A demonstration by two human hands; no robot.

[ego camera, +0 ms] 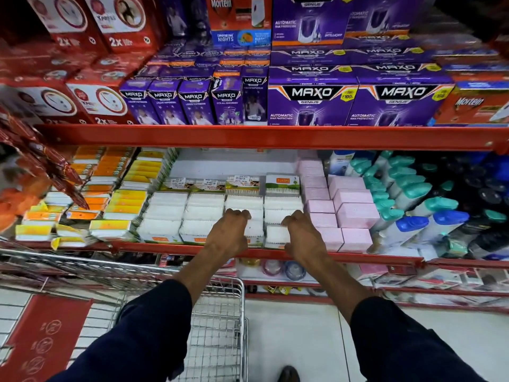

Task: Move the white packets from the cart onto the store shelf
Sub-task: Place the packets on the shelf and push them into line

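Observation:
Several white packets (168, 213) lie in rows on the middle store shelf (170, 247), between yellow packs and pink boxes. My left hand (230, 230) rests with curled fingers on a white packet (253, 230) in the third row. My right hand (301, 232) grips a white packet (276, 234) at the front of the fourth row. Both hands are at the shelf's front edge. The wire cart (220, 312) stands below and to the left; its inside is mostly hidden by my left sleeve.
Purple Maxo boxes (311, 103) and red boxes (96, 100) fill the shelf above. Pink boxes (355, 213) and bottles with teal and blue caps (407, 205) sit right of the white packets. Yellow and orange packs (121, 205) lie left. A red sign (41, 334) covers the cart's left part.

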